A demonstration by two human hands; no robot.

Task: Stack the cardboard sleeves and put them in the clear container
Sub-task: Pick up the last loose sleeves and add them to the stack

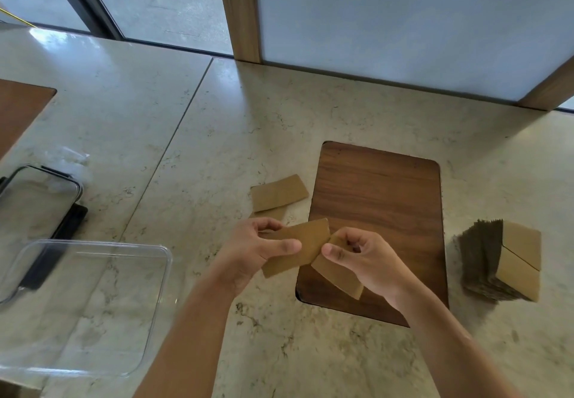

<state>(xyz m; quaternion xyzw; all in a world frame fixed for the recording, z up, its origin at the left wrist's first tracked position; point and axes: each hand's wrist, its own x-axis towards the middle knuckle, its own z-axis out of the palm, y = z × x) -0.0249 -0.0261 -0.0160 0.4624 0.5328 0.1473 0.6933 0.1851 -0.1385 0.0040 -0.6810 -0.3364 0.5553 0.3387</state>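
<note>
My left hand (257,247) grips a flat brown cardboard sleeve (306,247) between thumb and fingers. My right hand (365,259) pinches a second sleeve (337,276) that angles down to the right, its upper end meeting the first sleeve. Both hands hover over the near left edge of a wooden board (382,208). Two more sleeves (278,194) lie flat on the counter just left of the board. A thick stack of sleeves (503,261) rests on the counter at the right. The clear container (93,247) stands on the counter at the lower left, nothing visible inside it.
A clear lid with a dark rim (37,192) lies behind the container, partly over a black object (66,233). Crumpled clear plastic (70,157) sits further back. A frosted panel with wooden posts (240,9) borders the marble counter (217,124) at the back.
</note>
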